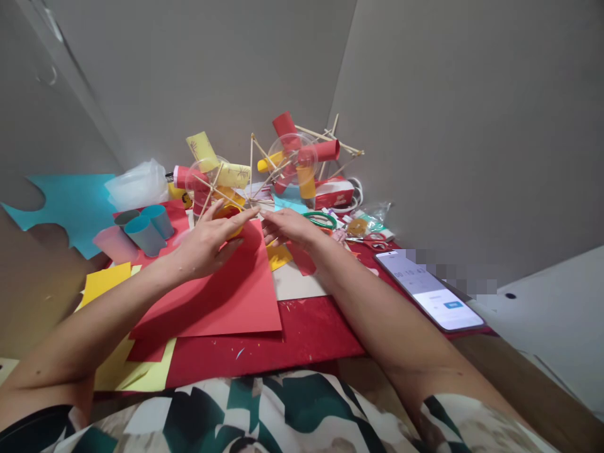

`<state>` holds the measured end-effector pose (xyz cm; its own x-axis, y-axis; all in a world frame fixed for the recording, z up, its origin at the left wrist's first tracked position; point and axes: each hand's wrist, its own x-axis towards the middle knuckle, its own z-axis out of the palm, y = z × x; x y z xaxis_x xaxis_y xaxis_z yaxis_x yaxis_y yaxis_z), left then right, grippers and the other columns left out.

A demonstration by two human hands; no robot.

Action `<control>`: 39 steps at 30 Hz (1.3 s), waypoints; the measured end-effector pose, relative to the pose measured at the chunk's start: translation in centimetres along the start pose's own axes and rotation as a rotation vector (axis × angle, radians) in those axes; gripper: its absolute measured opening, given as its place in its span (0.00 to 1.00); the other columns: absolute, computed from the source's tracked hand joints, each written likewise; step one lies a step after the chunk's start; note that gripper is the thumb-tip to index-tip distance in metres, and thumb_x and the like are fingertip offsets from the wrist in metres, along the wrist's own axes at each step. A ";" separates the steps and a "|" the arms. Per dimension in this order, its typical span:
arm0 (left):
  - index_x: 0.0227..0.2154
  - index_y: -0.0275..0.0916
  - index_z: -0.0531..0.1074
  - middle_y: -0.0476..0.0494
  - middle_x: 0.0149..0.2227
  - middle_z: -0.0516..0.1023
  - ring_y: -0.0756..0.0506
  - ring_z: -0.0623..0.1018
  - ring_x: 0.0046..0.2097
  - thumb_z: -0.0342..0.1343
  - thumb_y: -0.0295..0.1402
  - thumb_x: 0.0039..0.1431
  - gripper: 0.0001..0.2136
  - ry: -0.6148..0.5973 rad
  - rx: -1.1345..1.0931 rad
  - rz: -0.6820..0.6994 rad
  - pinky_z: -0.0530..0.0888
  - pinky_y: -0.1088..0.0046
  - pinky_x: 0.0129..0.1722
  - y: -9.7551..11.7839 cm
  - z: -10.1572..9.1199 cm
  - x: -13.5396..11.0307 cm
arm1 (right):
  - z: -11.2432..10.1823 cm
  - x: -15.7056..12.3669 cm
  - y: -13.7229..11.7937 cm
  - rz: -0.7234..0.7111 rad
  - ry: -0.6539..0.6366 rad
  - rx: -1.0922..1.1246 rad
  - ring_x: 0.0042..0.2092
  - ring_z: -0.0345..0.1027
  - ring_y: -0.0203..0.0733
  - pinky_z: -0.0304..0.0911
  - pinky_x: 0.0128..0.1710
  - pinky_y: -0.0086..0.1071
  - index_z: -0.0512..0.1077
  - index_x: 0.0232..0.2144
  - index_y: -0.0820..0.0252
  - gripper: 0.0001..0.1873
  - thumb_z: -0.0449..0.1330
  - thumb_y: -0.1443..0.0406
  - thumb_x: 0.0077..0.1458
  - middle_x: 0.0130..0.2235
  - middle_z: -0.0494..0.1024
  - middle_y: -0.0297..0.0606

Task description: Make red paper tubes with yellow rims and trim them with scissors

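My left hand (207, 242) rests over a red paper sheet (226, 296), its fingers curled round a small yellow-orange paper roll (229, 214). My right hand (287, 228) lies just to its right, fingers stretched toward the left hand's fingertips and pinched near thin wooden sticks (262, 202). Just behind both hands stand two stick-and-paper-tube wheels: one with yellow tubes (214, 173) and one with red and yellow tubes (297, 154).
Blue and pink paper tubes (141, 233) lie at the left beside a blue sheet (75, 204) and a plastic bag (136, 182). Yellow sheets (106, 283) lie under the red one. A lit phone (431, 289), scissors (372, 240), a green tape ring (321, 219) sit at the right.
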<state>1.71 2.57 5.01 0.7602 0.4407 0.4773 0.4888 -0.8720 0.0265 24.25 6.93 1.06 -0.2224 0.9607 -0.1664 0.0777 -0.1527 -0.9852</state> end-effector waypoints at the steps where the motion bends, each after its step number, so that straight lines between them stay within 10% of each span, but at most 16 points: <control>1: 0.71 0.43 0.55 0.50 0.36 0.81 0.46 0.81 0.42 0.45 0.27 0.69 0.28 -0.034 0.019 0.000 0.54 0.42 0.72 0.3 -0.2 0.2 | 0.2 -0.1 0.1 0.000 -0.014 0.025 0.23 0.73 0.35 0.64 0.18 0.23 0.74 0.26 0.62 0.21 0.59 0.55 0.68 0.27 0.82 0.42; 12: 0.68 0.39 0.63 0.45 0.34 0.81 0.42 0.81 0.44 0.45 0.26 0.65 0.28 -0.270 0.190 -0.018 0.57 0.44 0.71 2.1 -1.8 3.4 | 0.9 0.4 1.2 0.015 -0.147 0.242 0.22 0.67 0.29 0.63 0.20 0.21 0.74 0.34 0.60 0.02 0.63 0.67 0.59 0.24 0.77 0.31; 23: 0.67 0.40 0.63 0.46 0.37 0.82 0.44 0.81 0.48 0.48 0.25 0.65 0.27 -0.237 0.215 0.018 0.52 0.44 0.73 2.0 -1.8 3.4 | 2.5 0.8 1.9 0.085 -0.167 0.364 0.21 0.67 0.31 0.62 0.19 0.21 0.73 0.31 0.61 0.03 0.64 0.67 0.57 0.22 0.77 0.31; 31: 0.66 0.43 0.61 0.39 0.55 0.80 0.40 0.79 0.57 0.56 0.35 0.67 0.26 0.192 -0.110 -0.106 0.65 0.48 0.68 3.0 -3.5 2.1 | 2.6 1.9 2.2 0.073 -0.026 0.502 0.23 0.70 0.34 0.71 0.27 0.26 0.70 0.28 0.59 0.07 0.60 0.68 0.60 0.22 0.77 0.32; 35: 0.52 0.48 0.73 0.47 0.46 0.83 0.42 0.83 0.48 0.58 0.38 0.67 0.12 0.464 -0.465 -0.297 0.78 0.55 0.55 6.2 -5.1 -1.0 | 1.9 2.5 1.8 0.025 0.065 0.601 0.31 0.76 0.38 0.76 0.38 0.32 0.70 0.30 0.58 0.09 0.54 0.69 0.63 0.26 0.80 0.35; 39: 0.35 0.45 0.79 0.46 0.34 0.84 0.45 0.83 0.36 0.59 0.44 0.66 0.10 -0.037 -0.928 -0.666 0.82 0.62 0.40 8.4 -3.0 -5.7 | 1.2 2.3 1.0 -0.035 0.109 0.661 0.35 0.78 0.42 0.76 0.44 0.37 0.68 0.29 0.56 0.09 0.53 0.67 0.62 0.27 0.80 0.36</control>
<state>0.20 -7.95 5.19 0.4881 0.8671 0.0996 0.3064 -0.2770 0.9107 22.67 8.73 -0.33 -0.1119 0.9802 -0.1634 -0.5467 -0.1980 -0.8136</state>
